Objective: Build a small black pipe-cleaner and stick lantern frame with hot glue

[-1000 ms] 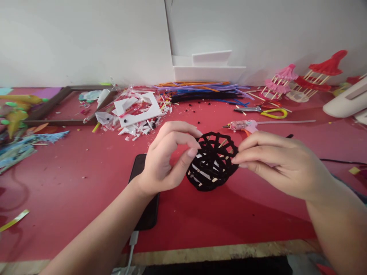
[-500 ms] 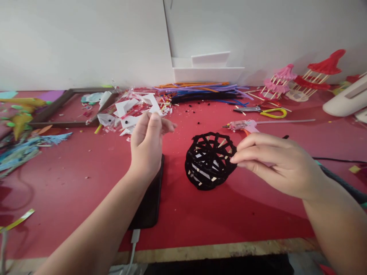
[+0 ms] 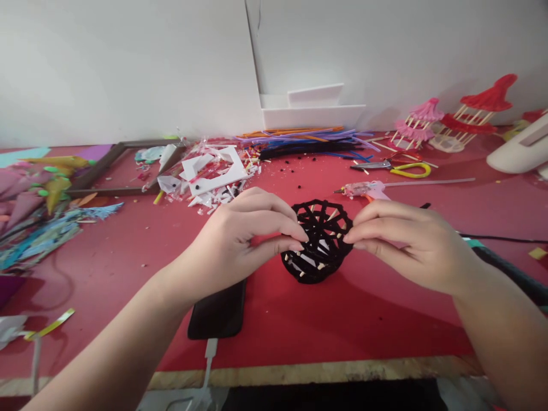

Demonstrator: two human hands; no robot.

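A small round black basket-like frame (image 3: 314,268), made of fuzzy black strips with pale stick ends poking out, stands on the red table in front of me. My left hand (image 3: 252,234) is at its left side, thumb and fingers pinched against the black strips. At the right rim, my right hand (image 3: 402,242) pinches the frame's edge between thumb and fingertips. Whether a small loose piece sits in the left fingertips cannot be seen. A black phone (image 3: 219,311) with a white cable lies partly under my left wrist.
Behind the frame lie a pink glue gun (image 3: 363,188), yellow-handled scissors (image 3: 396,166) and a pile of pipe cleaners (image 3: 308,142). White scraps (image 3: 218,174) and a brown picture frame (image 3: 100,191) are at back left. Pink and red stick models (image 3: 413,125) stand at back right.
My left hand has come down and right, from above the phone to the left side of the black frame. The right hand stays on the rim. The view has shifted slightly.
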